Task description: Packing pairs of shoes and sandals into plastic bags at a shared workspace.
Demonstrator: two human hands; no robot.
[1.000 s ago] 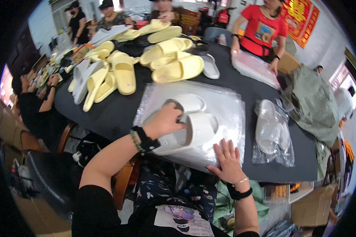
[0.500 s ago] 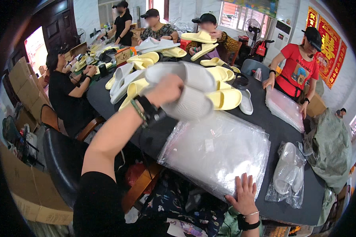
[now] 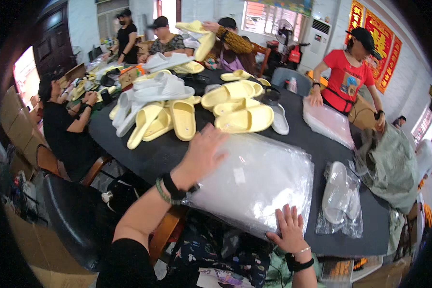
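The right hand lies flat, fingers spread, grasping nothing, on the near right corner of a stack of clear plastic bags at the near edge of the dark bench. The left hand, empty and loosely open, is over the stack's left side. Right of the stack lies a bagged pair of pale slippers. Beyond are yellow slippers, with pale grey slippers heaped farther left. Across the bench, a co-worker in red touches more clear bags.
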